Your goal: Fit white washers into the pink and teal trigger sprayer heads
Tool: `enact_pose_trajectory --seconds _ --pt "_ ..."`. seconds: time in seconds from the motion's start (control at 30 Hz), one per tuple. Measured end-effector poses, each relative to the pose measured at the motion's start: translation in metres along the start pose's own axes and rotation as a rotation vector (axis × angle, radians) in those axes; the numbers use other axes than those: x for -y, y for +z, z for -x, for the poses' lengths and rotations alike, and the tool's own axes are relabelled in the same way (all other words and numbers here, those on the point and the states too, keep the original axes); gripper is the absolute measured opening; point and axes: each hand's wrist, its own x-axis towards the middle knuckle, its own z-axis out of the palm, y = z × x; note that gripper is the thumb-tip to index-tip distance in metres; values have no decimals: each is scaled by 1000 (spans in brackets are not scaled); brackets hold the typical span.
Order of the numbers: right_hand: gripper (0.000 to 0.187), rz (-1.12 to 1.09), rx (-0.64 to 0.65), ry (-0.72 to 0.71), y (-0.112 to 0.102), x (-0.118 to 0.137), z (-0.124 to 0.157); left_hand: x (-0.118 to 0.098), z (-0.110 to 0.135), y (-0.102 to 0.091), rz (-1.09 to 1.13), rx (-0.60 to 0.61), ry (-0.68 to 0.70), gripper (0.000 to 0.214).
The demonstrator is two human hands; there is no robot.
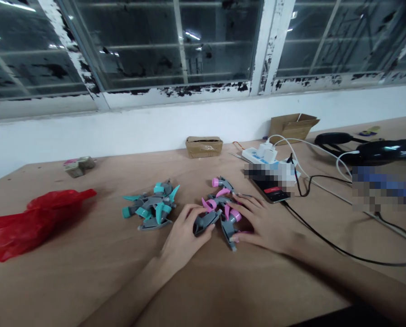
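Two heaps of trigger sprayer heads lie on the table. The left heap has grey bodies with teal trigger sprayer heads (155, 204); in the right heap the grey pieces have pink triggers and collars. My left hand (180, 234) is at the near left side of the pink heap, thumb and fingers curled round a grey trigger sprayer (207, 221). From the right, my right hand (262, 222) lies over the heap with its fingers spread. Its thumb touches a pink-collared trigger sprayer (228, 227), and its fingers partly hide others behind it.
A crumpled red plastic bag (42, 215) lies at the left. Small blocks (78, 167) sit behind it. A cardboard box (203, 147) and an open carton (289, 128) stand by the wall. Right of my hands are a phone (272, 188), a power strip (253, 156) and looping cables.
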Motion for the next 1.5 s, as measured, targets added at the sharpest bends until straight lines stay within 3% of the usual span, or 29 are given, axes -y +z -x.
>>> enact_pose_trajectory --seconds 0.27,0.37,0.47,0.5,0.57,0.67,0.77,0.9,1.0,1.1,1.17,1.37,1.5 --pt "72 0 -34 0 -1 -11 -7 -7 1 -3 120 -90 -15 21" --pt "85 -17 -106 -36 -6 -5 -10 -12 4 -1 204 -67 -98 17" --pt "98 -42 -181 -173 -10 12 -15 -18 9 4 364 8 -209 15" --pt "93 -32 -194 -237 -10 18 -17 -21 11 6 426 34 -232 16" --pt "65 -10 -210 -345 -8 28 -19 -25 15 8 544 73 -257 18" --pt "35 -78 -239 -403 -3 35 -19 -29 17 8 688 93 -289 20" --pt "22 -241 -267 -316 1 34 -15 -27 15 4 809 54 -340 21" --pt "21 -559 -302 8 2 34 -8 -26 14 -1 915 29 -336 25" --pt "22 -850 -180 228 3 39 -4 -31 16 -2 827 3 -254 21" --pt "23 -1214 44 365 5 43 -2 -35 18 -1 655 -55 -196 18" --pt "25 -1325 130 405 6 44 -2 -36 19 0 578 -53 -192 15" --pt "23 -1323 101 405 2 44 -3 -32 23 3 508 11 -172 17" --pt "22 -1306 113 375 2 43 -1 -32 25 6 496 -28 -174 19"
